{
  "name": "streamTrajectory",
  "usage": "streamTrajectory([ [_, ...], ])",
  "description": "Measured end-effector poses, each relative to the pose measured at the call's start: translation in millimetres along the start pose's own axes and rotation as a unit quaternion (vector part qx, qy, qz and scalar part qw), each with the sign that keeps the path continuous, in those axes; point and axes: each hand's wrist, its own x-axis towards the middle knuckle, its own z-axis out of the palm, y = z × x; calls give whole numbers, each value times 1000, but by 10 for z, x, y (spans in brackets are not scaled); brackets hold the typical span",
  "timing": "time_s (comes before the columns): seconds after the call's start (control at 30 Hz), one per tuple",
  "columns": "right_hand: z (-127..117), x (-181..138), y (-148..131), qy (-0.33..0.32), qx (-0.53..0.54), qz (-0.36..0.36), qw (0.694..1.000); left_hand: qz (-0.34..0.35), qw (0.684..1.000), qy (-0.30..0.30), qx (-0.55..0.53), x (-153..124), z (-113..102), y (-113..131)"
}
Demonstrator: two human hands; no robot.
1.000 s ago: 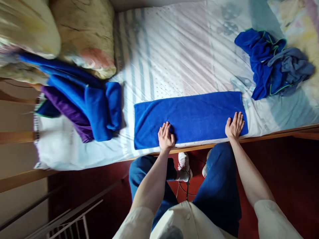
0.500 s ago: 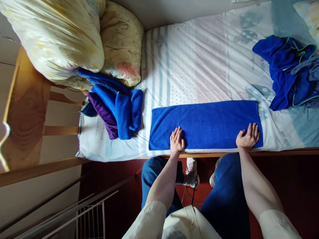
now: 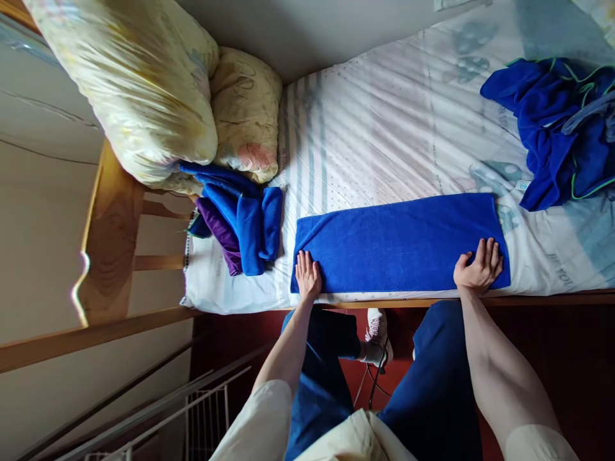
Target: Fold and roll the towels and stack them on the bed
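A blue towel (image 3: 394, 243) lies spread as a long flat rectangle along the near edge of the bed. My left hand (image 3: 308, 275) rests flat on its left end, fingers stretched out and pointing away from me. On the right end lies my right hand (image 3: 479, 266), palm down with the fingers extended and the thumb apart. Both hands touch the cloth without gripping it. Faint creases show near the towel's left corner.
Folded or rolled blue towels (image 3: 250, 237) and a purple towel (image 3: 218, 234) lie at the left by yellowish pillows (image 3: 247, 115). A crumpled blue heap (image 3: 542, 134) with green edging is on the right of the bed sheet (image 3: 375, 128). A wooden bed end (image 3: 113, 237) bounds the left.
My left hand has slid left along the towel to its left end. My right hand stays in about the same place. The view has shifted slightly to the left.
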Motion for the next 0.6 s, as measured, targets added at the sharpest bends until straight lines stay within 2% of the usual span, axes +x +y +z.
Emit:
streamTrajectory([
  [0.1, -4, 0, -1, -7, 0, 0, 1000, -51, 999, -14, 3, 125, -76, -117],
  [0.17, -12, 2, -4, -9, 2, 1, 1000, -91, 996, -21, 5, 180, -104, -79],
  [0.23, -21, 4, -8, -8, 6, 3, 1000, -127, 992, -9, 15, 209, -109, 59],
  [0.3, -27, 5, -9, -8, 11, 4, 1000, -119, 992, 22, 24, 210, -78, 300],
  [0.37, -29, 4, -8, -10, 17, 4, 1000, -36, 998, 44, 16, 178, 8, 645],
  [0.43, -29, 4, -5, -14, 19, 7, 1000, 93, 995, 21, -10, 95, 154, 1078],
  [0.53, -27, 3, -5, -16, 17, 13, 1000, 268, 962, -42, -35, -149, 450, 1790],
  [0.6, -23, 3, -7, -15, 14, 14, 1000, 346, 934, -75, -46, -355, 643, 2196],
])
